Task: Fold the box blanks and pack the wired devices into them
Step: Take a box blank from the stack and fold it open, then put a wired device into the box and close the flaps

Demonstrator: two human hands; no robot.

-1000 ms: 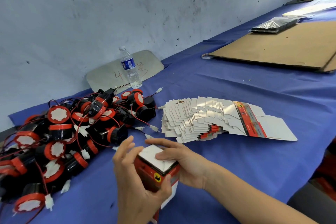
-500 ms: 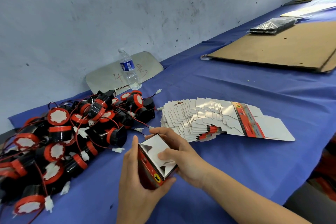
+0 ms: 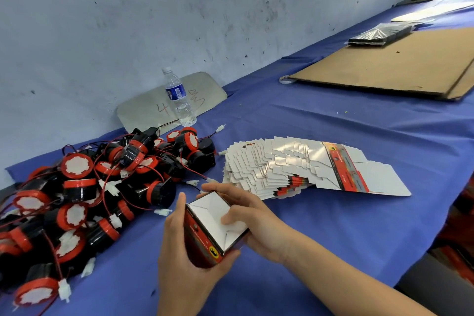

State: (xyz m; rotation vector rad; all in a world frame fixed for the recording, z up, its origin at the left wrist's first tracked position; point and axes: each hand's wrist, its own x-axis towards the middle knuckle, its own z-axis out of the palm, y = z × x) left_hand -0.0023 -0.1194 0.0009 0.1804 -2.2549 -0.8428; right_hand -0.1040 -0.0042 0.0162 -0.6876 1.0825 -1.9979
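A blue-clothed table (image 3: 295, 120) carries a cardboard sheet (image 3: 400, 64) at 2 o'clock. A heap of wired devices (image 3: 84, 195), perhaps two dozen, lies at 9 o'clock. One fanned stack of box blanks (image 3: 295, 167) sits at centre. One water bottle (image 3: 178, 97) stands before a panel (image 3: 205, 92) marked "4". At 6 o'clock, the left hand (image 3: 184, 261) grips one red box (image 3: 213, 228); the right hand (image 3: 252, 223) pinches it, thumb pressing the white flaps.

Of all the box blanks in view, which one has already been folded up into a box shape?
Only the box gripped between the left hand and right hand; its white end flaps are folded in. The other box blanks lie flat, fanned out on the blue tablecloth.
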